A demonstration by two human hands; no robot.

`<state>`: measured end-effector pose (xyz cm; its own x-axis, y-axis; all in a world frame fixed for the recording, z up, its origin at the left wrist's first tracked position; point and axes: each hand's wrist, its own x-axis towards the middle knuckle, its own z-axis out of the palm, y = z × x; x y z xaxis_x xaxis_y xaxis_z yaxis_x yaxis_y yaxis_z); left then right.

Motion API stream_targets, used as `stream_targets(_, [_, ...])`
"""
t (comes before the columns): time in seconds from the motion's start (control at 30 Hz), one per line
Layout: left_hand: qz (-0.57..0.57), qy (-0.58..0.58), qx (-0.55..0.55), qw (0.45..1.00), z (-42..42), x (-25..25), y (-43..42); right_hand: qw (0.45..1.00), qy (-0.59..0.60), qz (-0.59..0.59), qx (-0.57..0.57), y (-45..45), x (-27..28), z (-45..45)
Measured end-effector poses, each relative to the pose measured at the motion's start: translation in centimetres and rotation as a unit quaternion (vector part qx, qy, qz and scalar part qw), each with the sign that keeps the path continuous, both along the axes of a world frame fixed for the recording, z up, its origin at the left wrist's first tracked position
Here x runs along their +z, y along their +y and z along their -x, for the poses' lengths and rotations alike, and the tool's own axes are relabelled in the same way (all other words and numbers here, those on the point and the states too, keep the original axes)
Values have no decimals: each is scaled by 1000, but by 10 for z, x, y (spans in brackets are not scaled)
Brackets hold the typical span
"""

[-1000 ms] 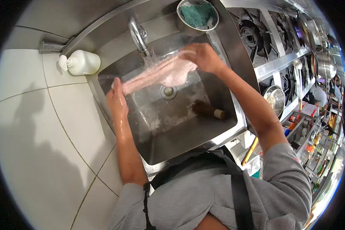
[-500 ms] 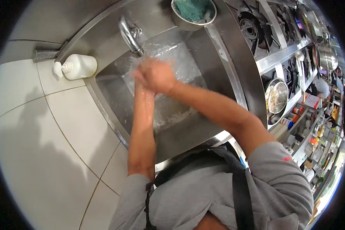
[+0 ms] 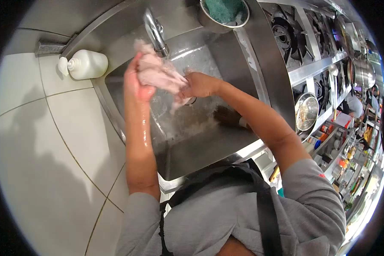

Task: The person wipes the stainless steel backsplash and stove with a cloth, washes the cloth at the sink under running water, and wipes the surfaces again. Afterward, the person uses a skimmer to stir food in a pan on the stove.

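My left hand, wet and partly blurred, is curled against a pale pink, limp, folded cloth. Its motion blur leaves the exact edges unclear. On the cloth's other side, my right hand grips it with bent fingers. Both hands are over the metal sink, just below the chrome tap. Wet streaks shine along my left forearm. A brown-bristled brush lies in the sink under my right forearm.
A white pump bottle lies at the left by the tiles. A metal container holding a green scouring pad stands on the sink's back rim. Gas burners and a strainer are at the right. People stand in the far right background.
My hands, pressed together under the tap before, have come apart, the left leftward and the right rightward. The pink cloth now shows between them, and the brush has come into sight.
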<state>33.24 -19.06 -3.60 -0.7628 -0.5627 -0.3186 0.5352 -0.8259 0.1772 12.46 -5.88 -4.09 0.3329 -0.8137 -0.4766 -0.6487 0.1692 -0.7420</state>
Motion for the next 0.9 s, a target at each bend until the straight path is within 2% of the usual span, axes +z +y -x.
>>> stream_targets(0.03, [19, -103, 44, 994, -4, 20, 2, 1000, 12, -9, -25, 6, -5, 4])
stream_targets(0.1, [8, -130, 111, 985, -29, 26, 0, 997, 40, -22, -70, 9, -21, 17])
stream_targets(0.13, [10, -143, 124, 982, -36, 29, 3, 992, 39, 60, -104, 8, -32, 23])
stream_targets(0.2, [14, -174, 150, 973, -52, 29, 15, 975, -27, -77, -206, -10, -14, 43])
stream_targets(0.23, [8, -186, 124, 975, -59, 16, 25, 955, -60, -144, -253, -18, -6, 47])
stream_targets(0.3, [-4, -205, 67, 976, -63, -23, 44, 933, -143, -49, -328, -21, -24, 33])
stream_targets(0.33, [-24, -191, 38, 981, -47, -24, 56, 915, -182, -4, -361, -24, -30, 20])
stream_targets(0.4, [-57, -128, -2, 990, -23, -36, 76, 911, -266, -22, -314, -21, -23, -35])
stream_targets(0.43, [-66, -77, -13, 995, -11, -49, 74, 941, -152, 110, -280, -6, -6, -70])
stream_targets(0.47, [-77, -63, -13, 995, -2, -49, 77, 941, -32, 239, -237, 9, 10, -96])
stream_targets(0.53, [-99, -73, -2, 992, 19, -29, 84, 922, -104, 343, -146, 22, 3, -110])
stream_targets(0.63, [-272, -86, -9, 958, 21, -8, 74, 921, -28, 349, -173, 30, 1, -112])
stream_targets(0.67, [-182, -127, -1, 975, 22, -35, 84, 923, 62, 337, -177, 22, -11, -105])
stream_targets(0.73, [4, -199, 19, 980, 31, -72, 102, 934, 176, 173, -257, -10, -34, -78])
stream_targets(0.83, [-27, -192, 16, 981, 49, -48, 104, 931, 202, 154, -263, -18, -24, -44])
stream_targets(0.87, [-106, -253, 4, 962, 43, -72, 99, 924, 204, 216, -240, -13, -23, -36])
stream_targets(0.9, [60, -400, -1, 914, 28, -98, 94, 914, 205, 276, -216, -4, -24, -29])
